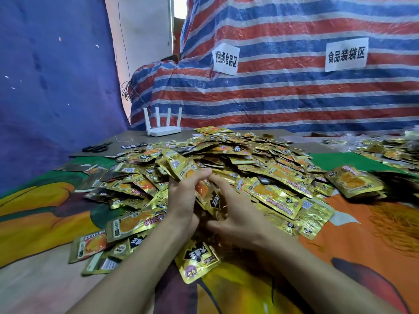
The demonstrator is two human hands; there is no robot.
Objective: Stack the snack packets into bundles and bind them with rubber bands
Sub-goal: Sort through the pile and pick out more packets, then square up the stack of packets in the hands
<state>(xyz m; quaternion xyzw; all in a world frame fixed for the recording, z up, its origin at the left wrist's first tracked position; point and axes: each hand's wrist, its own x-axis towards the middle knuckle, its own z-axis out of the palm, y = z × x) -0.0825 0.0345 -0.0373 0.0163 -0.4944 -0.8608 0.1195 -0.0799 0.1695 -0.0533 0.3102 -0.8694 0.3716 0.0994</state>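
Observation:
A big heap of gold snack packets (238,159) covers the middle of the table. Both my hands are at its near side, closed in on a small upright stack of packets (209,198) between them. My left hand (183,198) curls its fingers over the stack's top and left side. My right hand (235,211) presses against the stack's right side, with its fingers reaching to the top and its thumb spread out below. A loose packet (197,261) lies just under my wrists. I see no rubber band.
Black scissors (96,148) and a white router (163,123) sit at the back left. More gold packets (385,150) lie at the far right. A striped tarp wall (283,91) with two paper signs stands behind the table. The colourful table cover (40,211) shows at the left.

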